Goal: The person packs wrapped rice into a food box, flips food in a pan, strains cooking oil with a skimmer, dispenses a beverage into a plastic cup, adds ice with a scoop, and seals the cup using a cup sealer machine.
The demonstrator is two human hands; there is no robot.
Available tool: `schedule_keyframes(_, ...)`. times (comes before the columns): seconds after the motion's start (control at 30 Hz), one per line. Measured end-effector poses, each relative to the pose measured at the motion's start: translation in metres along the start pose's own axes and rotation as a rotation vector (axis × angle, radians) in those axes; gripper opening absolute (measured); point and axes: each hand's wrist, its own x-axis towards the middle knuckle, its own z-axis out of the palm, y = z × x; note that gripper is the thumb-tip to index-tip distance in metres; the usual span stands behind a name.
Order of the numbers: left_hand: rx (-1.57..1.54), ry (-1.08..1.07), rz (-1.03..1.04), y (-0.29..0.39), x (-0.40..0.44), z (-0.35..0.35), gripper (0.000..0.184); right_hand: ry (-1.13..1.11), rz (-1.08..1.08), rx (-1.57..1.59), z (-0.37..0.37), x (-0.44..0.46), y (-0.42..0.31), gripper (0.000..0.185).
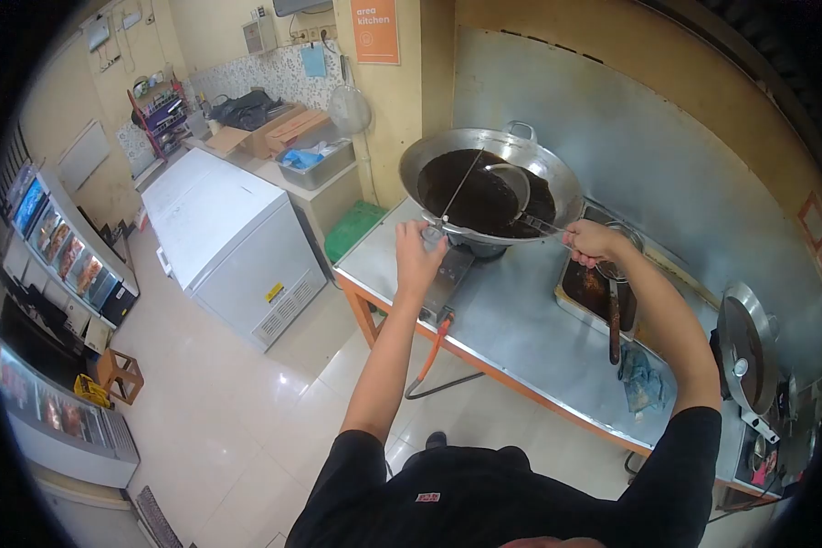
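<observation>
Head view: hands apart, right hand (594,242) clamped on a long-handled utensil (542,225) dipped in the wok (564,187) at the table's far left; left hand's (417,260) grip unclear, but pulling the near rim could spill dark liquid

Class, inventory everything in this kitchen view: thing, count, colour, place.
Steel-topped table: one, silver-grey, centre
Wide metal wok: one, silver with dark liquid, table's left end
Long-handled metal utensil: one, silver, over wok
Rectangular metal tray: one, silver, right of wok
Crumpled cloth: one, blue, table's right
Smaller metal wok: one, silver, far right
Chest freezer: one, white, left of table
Glass-fronted fridges: two, pale, far left
Wooden stool: one, brown, near fridges
Plastic container: one, green, between freezer and table
Counter clutter: uncountable, mixed, behind freezer
Left hand: one, bare, at wok's near rim
Right hand: one, bare, gripping utensil
</observation>
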Motion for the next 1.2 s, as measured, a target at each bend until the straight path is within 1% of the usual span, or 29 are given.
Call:
schedule_keyframes(0.1, 0.004, -0.005, -0.027, 0.002, -0.001, -0.001, 0.039, -0.09, 0.013, 0.135, 0.011, 0.005, -0.006, 0.015)
schedule_keyframes(0.3, 0.009, 0.01, 0.0, -0.004, -0.002, 0.003, 0.039, -0.158, 0.015, 0.361, 0.031, 0.016, -0.024, 0.019)
schedule_keyframes(0.5, 0.0, 0.015, -0.012, 0.0, -0.003, 0.001, 0.04, -0.09, 0.012, 0.414, 0.052, 0.051, -0.04, 0.017)
schedule_keyframes(0.6, -0.013, 0.036, -0.003, 0.001, -0.004, 0.002, 0.04, -0.086, -0.007, 0.532, 0.061, 0.068, -0.044, 0.019)
schedule_keyframes(0.7, -0.035, 0.05, -0.01, 0.0, -0.004, 0.005, 0.04, -0.136, 0.012, 0.781, 0.068, 0.073, -0.048, 0.014)
schedule_keyframes(0.73, -0.045, 0.053, -0.017, 0.0, -0.005, 0.006, 0.041, -0.102, -0.005, 0.786, 0.07, 0.063, -0.055, 0.011)
schedule_keyframes(0.83, -0.02, 0.039, -0.023, -0.002, -0.002, 0.006, 0.041, -0.081, 0.009, 1.004, 0.07, 0.07, -0.045, 0.011)
schedule_keyframes(0.93, -0.005, 0.037, -0.021, -0.002, 0.001, 0.007, 0.041, -0.077, 0.029, 0.981, 0.051, 0.074, -0.027, 0.012)
schedule_keyframes(1.03, 0.119, 0.08, 0.056, -0.004, 0.007, 0.011, 0.044, 0.136, 0.001, 0.794, 0.03, 0.048, -0.013, 0.012)
schedule_keyframes(1.07, 0.142, 0.094, 0.093, -0.003, 0.008, 0.012, 0.044, 0.225, -0.03, 0.827, 0.026, 0.046, -0.005, 0.013)
schedule_keyframes(1.13, 0.188, 0.118, 0.165, 0.002, 0.01, 0.012, 0.043, 0.254, -0.013, 0.703, 0.01, 0.034, 0.005, 0.01)
schedule_keyframes(1.17, 0.17, 0.117, 0.159, 0.005, 0.01, 0.013, 0.043, 0.265, -0.002, 0.641, 0.001, 0.031, 0.012, 0.009)
schedule_keyframes(1.2, 0.151, 0.118, 0.153, 0.008, 0.011, 0.015, 0.043, 0.251, -0.02, 0.663, -0.008, 0.047, 0.03, 0.008)
